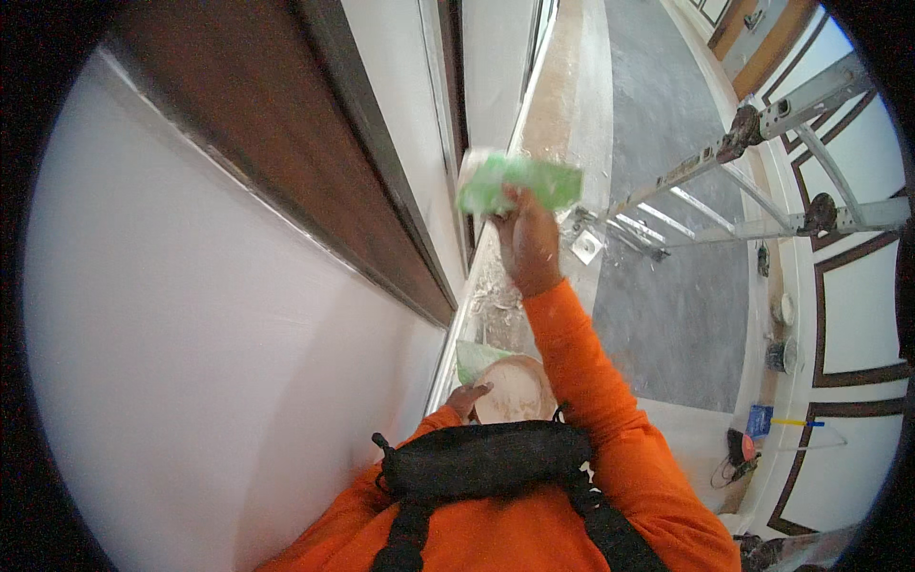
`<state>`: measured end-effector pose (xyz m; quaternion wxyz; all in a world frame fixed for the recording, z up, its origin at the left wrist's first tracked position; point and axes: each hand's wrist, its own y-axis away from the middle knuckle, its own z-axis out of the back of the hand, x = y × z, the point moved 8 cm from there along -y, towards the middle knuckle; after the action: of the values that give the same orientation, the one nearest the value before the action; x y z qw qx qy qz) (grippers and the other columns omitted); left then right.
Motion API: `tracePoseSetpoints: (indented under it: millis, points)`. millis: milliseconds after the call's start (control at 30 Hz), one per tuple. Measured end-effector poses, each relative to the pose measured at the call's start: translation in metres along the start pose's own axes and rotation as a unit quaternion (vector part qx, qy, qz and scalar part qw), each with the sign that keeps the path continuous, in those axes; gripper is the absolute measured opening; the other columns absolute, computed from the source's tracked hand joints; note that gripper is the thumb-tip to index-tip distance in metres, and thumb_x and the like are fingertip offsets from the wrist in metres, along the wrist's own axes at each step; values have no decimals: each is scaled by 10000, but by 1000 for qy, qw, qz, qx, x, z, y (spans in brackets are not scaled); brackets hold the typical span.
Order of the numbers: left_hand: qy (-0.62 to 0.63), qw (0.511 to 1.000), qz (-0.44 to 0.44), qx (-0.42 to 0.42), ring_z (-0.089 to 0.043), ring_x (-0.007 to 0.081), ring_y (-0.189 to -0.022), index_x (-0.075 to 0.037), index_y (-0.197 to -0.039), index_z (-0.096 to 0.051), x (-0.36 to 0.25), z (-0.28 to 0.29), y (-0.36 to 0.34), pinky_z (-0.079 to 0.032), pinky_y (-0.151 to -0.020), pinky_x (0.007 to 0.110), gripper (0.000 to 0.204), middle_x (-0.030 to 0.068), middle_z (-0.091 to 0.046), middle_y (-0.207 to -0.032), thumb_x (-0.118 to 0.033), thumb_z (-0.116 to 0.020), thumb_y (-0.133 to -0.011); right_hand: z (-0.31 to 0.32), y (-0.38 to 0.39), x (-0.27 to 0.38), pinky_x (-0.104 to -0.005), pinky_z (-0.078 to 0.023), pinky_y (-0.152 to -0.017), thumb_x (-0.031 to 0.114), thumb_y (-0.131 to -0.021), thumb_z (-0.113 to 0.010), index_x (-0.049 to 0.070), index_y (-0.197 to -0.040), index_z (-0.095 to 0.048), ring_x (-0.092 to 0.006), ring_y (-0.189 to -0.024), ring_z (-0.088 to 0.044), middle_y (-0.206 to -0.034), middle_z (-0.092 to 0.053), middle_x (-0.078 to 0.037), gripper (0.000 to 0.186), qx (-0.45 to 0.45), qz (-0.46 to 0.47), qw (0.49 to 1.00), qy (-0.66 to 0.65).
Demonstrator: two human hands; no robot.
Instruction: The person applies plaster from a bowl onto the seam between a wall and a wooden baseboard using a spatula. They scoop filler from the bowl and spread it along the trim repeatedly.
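Observation:
In my right hand, stretched out ahead, is a flat green spreader, its outline smeared by motion. Whitish material shows at the spreader's left end, close to the white wall panel. My left hand is closed on the rim of a round bowl held low by my body, with pale pinkish paste inside. A second green flat piece sticks out beside the bowl's far left rim; whether my left fingers also grip it I cannot tell.
A white wall with dark brown trim runs close along my left. At the right stands an aluminium ladder. Whitish scraps and a white square plate lie on the floor. Buckets and a blue-headed tool line the right wall.

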<state>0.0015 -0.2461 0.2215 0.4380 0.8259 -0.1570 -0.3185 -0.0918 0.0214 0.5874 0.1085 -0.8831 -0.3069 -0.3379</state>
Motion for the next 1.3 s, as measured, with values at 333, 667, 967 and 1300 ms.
tracePoseSetpoints:
  millis: [333,667,967,1300]
  points:
    - [49,996,-70,-14,-565,184,-463,-24,-1115,-481,-10,-13,3,-441,-337,302,477,84,-600,-760,-288,-672,-766,10,4,-28,-359,-563,-676,163,-845,-463,-83,-987,-504,-267,-840,-604,-959,-567,-178,287,2,-34,993,113]
    - [-28,998,-57,19,-582,198,-491,19,-1061,-515,-14,-21,-2,-465,-387,318,455,93,-601,-744,-294,-665,-767,-46,-96,-21,-361,-554,-820,54,-820,-530,-63,-919,-478,-299,-897,-581,-958,-519,-195,162,286,159,713,621]
    - [-11,998,-40,43,-629,184,-723,-28,-1054,-548,-24,-16,20,-529,-616,349,411,75,-629,-877,-333,-642,-795,0,-114,16,-399,-569,-759,16,-821,-506,-36,-971,-439,-269,-899,-568,-971,-507,-176,173,143,195,774,584]
    - [-48,997,-40,42,-619,205,-740,-11,-1110,-531,-9,-13,-11,-507,-638,337,465,98,-625,-908,-328,-643,-790,25,2,-13,-249,-407,-871,121,-895,-515,4,-1201,-514,-130,-979,-528,-1075,-588,-70,328,-10,179,938,296]
